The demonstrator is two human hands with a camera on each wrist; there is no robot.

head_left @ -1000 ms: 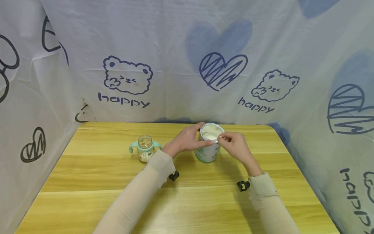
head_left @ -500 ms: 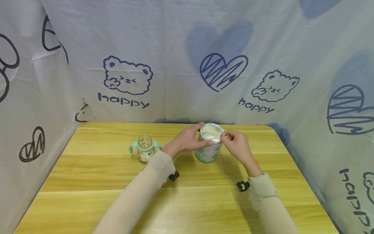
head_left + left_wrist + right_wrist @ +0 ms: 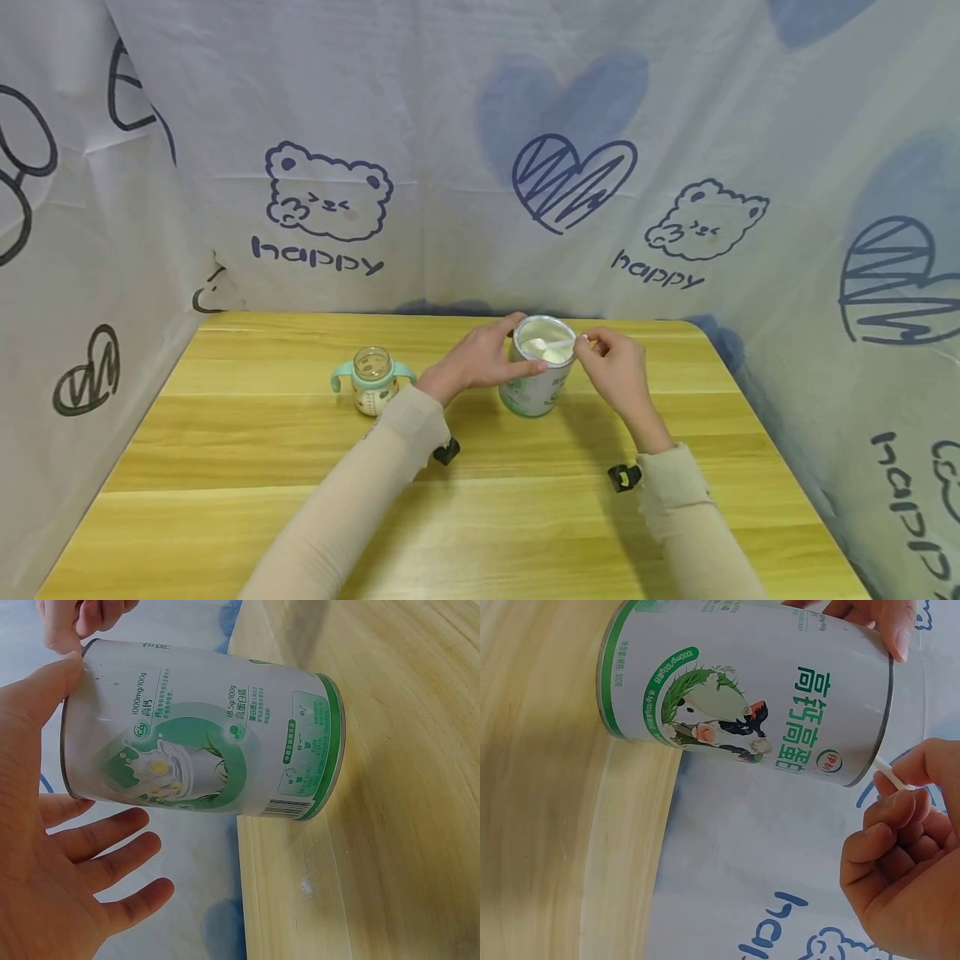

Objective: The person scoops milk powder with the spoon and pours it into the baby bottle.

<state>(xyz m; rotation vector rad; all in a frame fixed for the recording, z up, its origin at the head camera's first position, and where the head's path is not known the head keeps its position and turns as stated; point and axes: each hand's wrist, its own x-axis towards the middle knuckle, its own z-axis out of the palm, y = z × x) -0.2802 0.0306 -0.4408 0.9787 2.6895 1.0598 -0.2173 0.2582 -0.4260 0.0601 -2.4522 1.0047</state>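
An open white-and-green milk powder can [image 3: 536, 379] [image 3: 202, 742] [image 3: 750, 697] stands on the wooden table [image 3: 480, 517], with white powder showing inside. My left hand [image 3: 480, 357] [image 3: 52, 847] holds the can near its rim, thumb on the near side and fingers round the far side. My right hand [image 3: 613, 365] [image 3: 900, 855] pinches the handle of a white scoop [image 3: 553, 348] [image 3: 889, 778], whose bowl lies inside the can over the powder. A baby bottle [image 3: 372, 382] with mint handles and no lid stands to the left of the can.
Printed cloth [image 3: 480, 150] with bears and hearts walls the table on the left, back and right. Black wrist-camera mounts [image 3: 446, 452] [image 3: 624, 477] sit on both sleeves. Bare tabletop stretches in front of the arms.
My right hand shifted slightly right and up at the can's rim, and the scoop now shows inside the can over the powder. The left hand and the can stayed put.
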